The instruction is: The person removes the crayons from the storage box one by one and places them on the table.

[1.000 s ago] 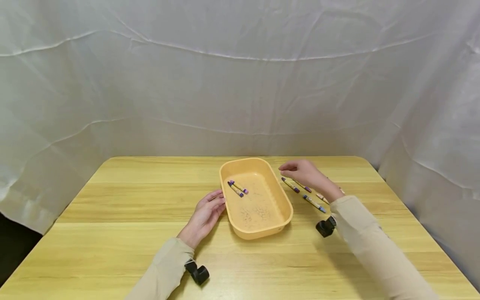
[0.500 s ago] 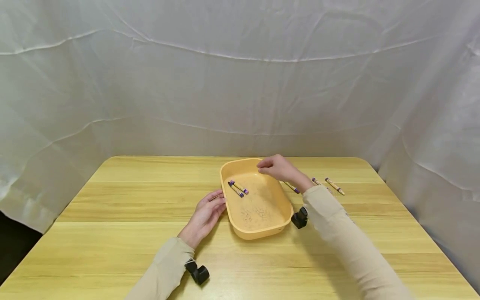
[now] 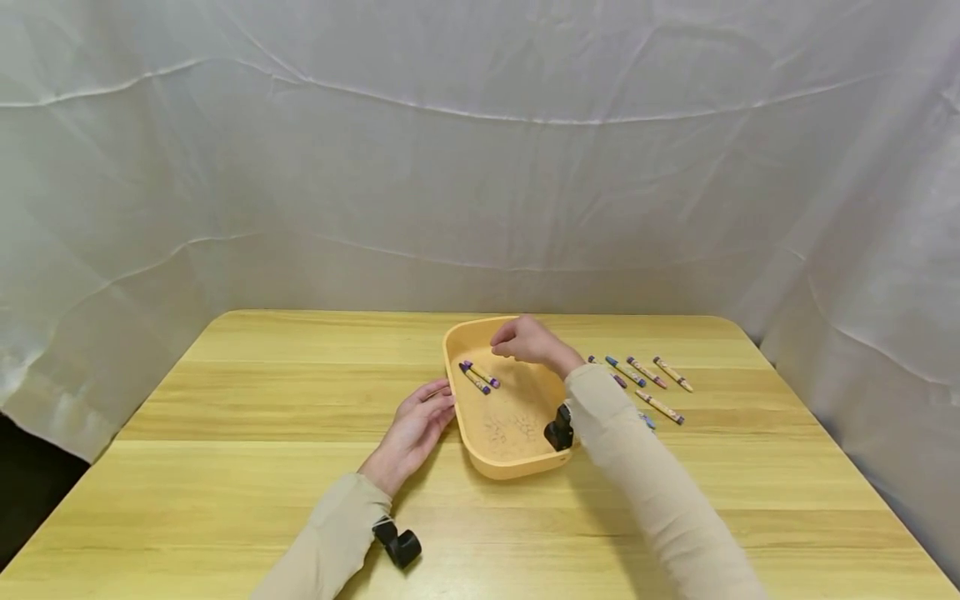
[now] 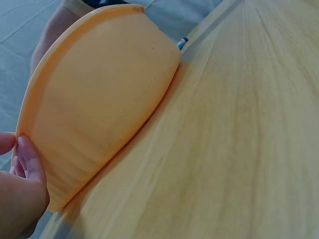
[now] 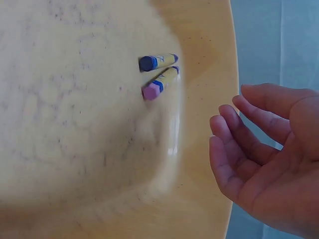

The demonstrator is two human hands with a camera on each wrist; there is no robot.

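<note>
Our right fingers (image 5: 234, 144) hang loosely open over the tray (image 3: 457, 392), holding nothing; two crayons (image 3: 478, 376) lie below them, six (image 3: 651, 373) wait on the tabletop (image 3: 225, 467); left fingers (image 3: 431, 404) rest straight against the tray.

No readable text anywhere

We are finding no words, brands or numbers we can read; the crayons (image 5: 158, 61) in the tray (image 3: 455, 342) are carrying printed wrappers, but the marks on them are too small and blurred.
</note>
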